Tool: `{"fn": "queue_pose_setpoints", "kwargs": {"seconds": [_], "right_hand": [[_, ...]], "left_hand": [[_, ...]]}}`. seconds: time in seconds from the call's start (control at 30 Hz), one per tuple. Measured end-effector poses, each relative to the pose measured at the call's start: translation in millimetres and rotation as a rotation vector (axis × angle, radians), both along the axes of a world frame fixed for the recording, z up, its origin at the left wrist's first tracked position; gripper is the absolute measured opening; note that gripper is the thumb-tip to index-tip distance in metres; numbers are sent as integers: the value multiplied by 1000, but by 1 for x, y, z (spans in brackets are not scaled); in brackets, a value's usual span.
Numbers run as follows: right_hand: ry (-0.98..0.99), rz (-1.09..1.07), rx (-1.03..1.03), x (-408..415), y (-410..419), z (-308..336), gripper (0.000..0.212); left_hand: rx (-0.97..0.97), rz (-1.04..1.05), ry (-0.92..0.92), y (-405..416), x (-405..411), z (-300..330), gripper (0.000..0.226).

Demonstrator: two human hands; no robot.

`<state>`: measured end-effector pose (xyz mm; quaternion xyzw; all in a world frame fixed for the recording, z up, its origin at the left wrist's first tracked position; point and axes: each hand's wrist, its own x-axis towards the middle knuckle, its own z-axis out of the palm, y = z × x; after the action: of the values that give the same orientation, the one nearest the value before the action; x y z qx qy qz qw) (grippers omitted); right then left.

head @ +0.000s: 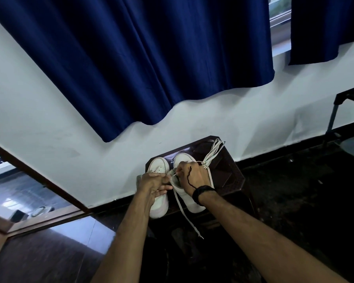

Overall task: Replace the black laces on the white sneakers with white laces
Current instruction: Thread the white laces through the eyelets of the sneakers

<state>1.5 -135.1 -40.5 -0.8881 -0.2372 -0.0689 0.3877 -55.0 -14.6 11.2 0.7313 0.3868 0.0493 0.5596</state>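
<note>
On the small dark brown worktop [231, 170], by the left white sneaker [158, 166], the right hand [194, 176] and left hand [151, 184] pinch the soft, floppy white lace [184, 211] at the right white sneaker [184, 160], best held near its stiff tip, with spare white laces [213, 150] lying close and a black cord [187, 178] across the right hand.

Right sneaker [189, 201]: middle and lacing area covered by the right hand [194, 176]; only toe and heel show.
Left sneaker [158, 203]: middle hidden under the left hand [153, 183].
White lace [185, 213]: where it enters the eyelets is hidden behind the fingers.
Fingertip grip: too small to tell what each hand pinches.
Dark stool [233, 176]: near edge lost in shadow.
Metal stand [335, 111]: cut off by the right edge.
</note>
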Motion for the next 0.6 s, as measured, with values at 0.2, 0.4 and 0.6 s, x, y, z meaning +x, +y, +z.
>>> {"fn": "queue_pose_setpoints", "kwargs": {"seconds": [0.2,0.4,0.6], "right_hand": [[7,12,-50,-6,3,5,25],[-54,40,-90,-5,2,11,40],[-62,98,-48,-4,-4,14,51]], "left_hand": [[-1,6,-5,4,0,-3,19],[-34,-24,-24,4,0,-2,14],[32,107,-48,-4,7,-5,22]]}}
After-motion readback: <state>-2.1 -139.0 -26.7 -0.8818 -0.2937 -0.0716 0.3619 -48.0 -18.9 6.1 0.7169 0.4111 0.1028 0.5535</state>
